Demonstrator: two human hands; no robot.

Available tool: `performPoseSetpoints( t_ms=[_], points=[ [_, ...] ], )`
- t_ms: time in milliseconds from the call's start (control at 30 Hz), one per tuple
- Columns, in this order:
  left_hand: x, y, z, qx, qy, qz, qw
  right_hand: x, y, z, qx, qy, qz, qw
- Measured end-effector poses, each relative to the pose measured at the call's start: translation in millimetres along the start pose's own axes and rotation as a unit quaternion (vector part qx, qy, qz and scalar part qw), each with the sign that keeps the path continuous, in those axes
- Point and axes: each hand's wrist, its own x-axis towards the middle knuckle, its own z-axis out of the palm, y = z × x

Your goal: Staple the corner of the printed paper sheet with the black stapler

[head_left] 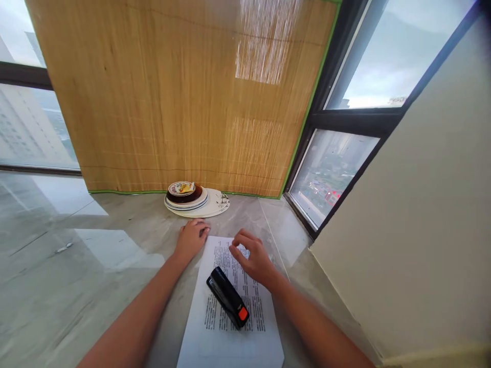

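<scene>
Left hand: palm down on the grey marbled surface, fingers loosely bent, holding nothing, fingertips at the sheet's top left corner.
Plates: stack of round ceramic plates beyond the hands, at the foot of the bamboo blind.
Stapler: black stapler with orange-red end, lying diagonally on the sheet, untouched.
Sheet: white printed paper sheet, flat between the forearms.
Right hand: empty, fingers curled, fingertips on the sheet's upper part.

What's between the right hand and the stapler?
Only the printed sheet. The head view shows bare paper between the right hand and the stapler, with nothing lying on it.
</scene>
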Motion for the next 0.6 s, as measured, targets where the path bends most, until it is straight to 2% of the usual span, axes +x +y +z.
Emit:
performPoseSetpoints(
  t_ms=[67, 133, 200, 267, 333, 433, 500, 600],
  points=[
    [-2.4, -5.2, 1.5, 0.101, -0.01, 0.003, 0.995, -6.2, -14.1, -11.7, 0.022, -0.053, -0.022, 0.998],
    [-3.0, -8.4, 1.7, 0.152, -0.004, -0.012, 0.988, -13.1, -23.1, -15.9, 0.012, -0.142, -0.034, 0.989],
    [-1.9, -8.1, 0.5, 0.174, 0.019, -0.02, 0.984, -18.1, -26.3, -12.3, -0.008, -0.211, -0.028, 0.977],
    [0.3, -4.5, -1.1, 0.159, 0.042, 0.008, 0.986, -20.3, -25.8, -5.3, -0.018, -0.239, -0.014, 0.971],
    [2.3, 1.3, -2.1, 0.101, 0.001, 0.087, 0.991, -20.5, -24.5, -0.4, -0.017, -0.235, -0.008, 0.972],
    [2.4, 9.5, -1.6, 0.019, -0.158, 0.204, 0.966, -18.9, -23.1, -1.8, -0.007, -0.207, -0.017, 0.978],
    [0.7, 13.3, -1.4, 0.01, -0.212, 0.222, 0.952, -16.7, -20.2, -6.2, 0.01, -0.181, -0.029, 0.983],
    [-2.7, 18.1, -3.2, 0.025, -0.225, 0.218, 0.949, -11.3, -8.7, -10.6, 0.049, -0.088, -0.044, 0.994]
  ],
)
